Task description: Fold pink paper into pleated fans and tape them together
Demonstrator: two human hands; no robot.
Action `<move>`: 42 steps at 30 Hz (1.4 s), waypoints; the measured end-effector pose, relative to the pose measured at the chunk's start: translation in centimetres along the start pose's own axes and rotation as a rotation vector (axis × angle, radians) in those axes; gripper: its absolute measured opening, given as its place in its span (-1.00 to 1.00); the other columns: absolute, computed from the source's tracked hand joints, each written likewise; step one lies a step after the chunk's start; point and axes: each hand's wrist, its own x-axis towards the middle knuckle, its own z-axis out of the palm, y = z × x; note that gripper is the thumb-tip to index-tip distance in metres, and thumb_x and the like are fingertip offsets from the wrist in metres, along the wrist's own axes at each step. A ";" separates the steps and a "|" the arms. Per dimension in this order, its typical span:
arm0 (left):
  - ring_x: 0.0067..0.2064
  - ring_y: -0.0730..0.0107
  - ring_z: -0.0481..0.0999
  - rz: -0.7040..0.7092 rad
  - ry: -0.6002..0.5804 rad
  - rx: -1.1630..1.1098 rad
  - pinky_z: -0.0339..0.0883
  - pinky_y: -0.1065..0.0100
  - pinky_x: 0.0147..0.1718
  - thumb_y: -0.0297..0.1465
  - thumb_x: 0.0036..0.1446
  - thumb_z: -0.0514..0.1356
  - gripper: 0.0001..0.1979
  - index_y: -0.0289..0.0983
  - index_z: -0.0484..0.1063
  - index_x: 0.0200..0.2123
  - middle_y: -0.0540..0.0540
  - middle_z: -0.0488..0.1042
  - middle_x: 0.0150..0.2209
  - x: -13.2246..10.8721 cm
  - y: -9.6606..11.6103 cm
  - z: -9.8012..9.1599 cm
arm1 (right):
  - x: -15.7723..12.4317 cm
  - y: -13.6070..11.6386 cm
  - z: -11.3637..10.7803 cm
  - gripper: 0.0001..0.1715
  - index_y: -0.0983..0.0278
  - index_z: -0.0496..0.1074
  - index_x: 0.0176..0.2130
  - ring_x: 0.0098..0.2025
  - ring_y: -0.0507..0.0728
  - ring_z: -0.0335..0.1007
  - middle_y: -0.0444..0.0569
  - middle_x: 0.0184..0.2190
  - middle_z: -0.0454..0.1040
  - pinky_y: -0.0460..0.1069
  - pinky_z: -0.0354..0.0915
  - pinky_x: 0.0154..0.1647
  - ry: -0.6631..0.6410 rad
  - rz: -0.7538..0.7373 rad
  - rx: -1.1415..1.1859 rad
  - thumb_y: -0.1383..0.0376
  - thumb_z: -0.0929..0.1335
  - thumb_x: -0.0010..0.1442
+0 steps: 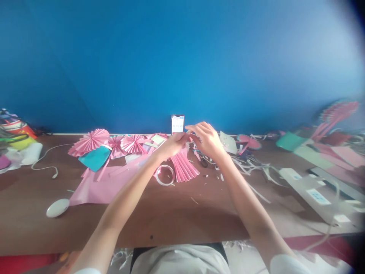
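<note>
Over the back middle of the table, my left hand (177, 144) and my right hand (207, 140) meet at the fingertips. The left fingers are pressed together. My right thumb and index finger pinch close to the left fingertips, and whatever is between them is too small or hidden to name. Directly below my left hand a pink pleated paper fan (185, 168) spreads toward me; its upper end is hidden by the hand, so I cannot tell if the hand touches it. A roll of clear tape (164, 176) lies left of the fan.
A phone (178, 123) leans on the blue wall. At left lie pink paper rosettes (92, 140), a teal paper piece (95, 158), a pink sheet (97, 192) and a white mouse (57, 208). Paper strips (256, 167) and a silver laptop (309, 194) are at right.
</note>
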 end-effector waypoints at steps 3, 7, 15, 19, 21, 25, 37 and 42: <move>-0.54 0.53 0.16 -0.021 0.000 -0.073 0.00 0.37 -0.53 -0.14 0.34 -0.02 -0.66 -0.25 0.31 -0.34 0.04 0.22 -0.53 -0.1 0.3 0.0 | 0.0 -0.1 0.1 -0.53 0.21 0.34 0.16 -0.12 0.21 0.34 0.02 -0.22 0.53 0.09 0.25 -0.09 -0.019 0.019 0.006 0.45 0.21 0.31; -0.57 0.54 0.11 -0.059 -0.020 -0.196 -0.01 0.37 -0.53 -0.10 0.32 -0.02 -0.61 -0.25 0.29 -0.41 0.04 0.20 -0.55 -0.3 0.5 -0.2 | 0.0 -0.2 0.1 -0.47 0.20 0.21 0.27 -0.11 0.21 0.35 0.01 -0.18 0.53 0.09 0.27 -0.07 0.028 0.048 0.012 0.39 0.20 0.34; -0.59 0.55 0.14 -0.087 -0.010 -0.214 -0.04 0.38 -0.58 -0.03 0.28 0.01 -0.58 -0.24 0.31 -0.43 -0.02 0.35 -0.51 -0.2 0.3 -0.3 | -0.2 0.0 0.3 -0.46 0.16 0.22 0.27 -0.11 0.22 0.36 0.00 -0.15 0.55 0.11 0.26 -0.09 0.047 0.030 -0.027 0.34 0.23 0.34; -0.59 0.55 0.15 -0.087 -0.009 -0.219 -0.03 0.39 -0.58 -0.06 0.29 0.02 -0.60 -0.25 0.33 -0.41 -0.03 0.36 -0.51 -0.3 0.5 -0.4 | -0.3 0.1 0.6 -0.49 0.17 0.27 0.24 -0.14 0.21 0.36 0.01 -0.20 0.56 0.10 0.26 -0.13 0.057 0.015 -0.044 0.35 0.23 0.33; -0.61 0.57 0.10 -0.083 -0.030 -0.239 -0.05 0.38 -0.59 -0.06 0.29 0.01 -0.57 -0.26 0.32 -0.46 -0.01 0.32 -0.55 -0.4 0.6 -0.5 | -0.4 0.2 0.7 -0.51 0.18 0.30 0.22 -0.14 0.21 0.37 0.01 -0.21 0.56 0.09 0.25 -0.14 0.081 0.017 -0.055 0.36 0.24 0.33; -0.64 0.59 0.04 -0.067 -0.080 -0.295 -0.10 0.37 -0.61 -0.08 0.30 0.01 -0.54 -0.26 0.25 -0.55 0.01 0.24 -0.61 -0.4 0.7 -0.7 | -0.5 0.3 0.8 -0.51 0.15 0.30 0.21 -0.15 0.20 0.38 -0.01 -0.22 0.56 0.08 0.26 -0.15 0.110 0.009 -0.052 0.38 0.23 0.33; -0.61 0.58 0.11 -0.086 -0.046 -0.233 -0.08 0.39 -0.60 -0.11 0.31 0.01 -0.59 -0.26 0.31 -0.45 -0.03 0.33 -0.53 -0.3 0.8 -0.4 | -0.3 0.3 0.4 -0.45 0.17 0.20 0.28 -0.10 0.22 0.37 0.01 -0.13 0.54 0.12 0.29 -0.06 0.048 0.037 -0.020 0.36 0.21 0.34; -0.59 0.56 0.14 -0.078 -0.043 -0.195 -0.05 0.39 -0.59 -0.09 0.32 -0.01 -0.59 -0.25 0.31 -0.45 -0.02 0.33 -0.54 -0.4 0.8 -0.4 | -0.4 0.3 0.4 -0.43 0.15 0.18 0.30 -0.11 0.22 0.38 0.00 -0.16 0.55 0.12 0.29 -0.06 0.034 0.052 -0.007 0.36 0.22 0.34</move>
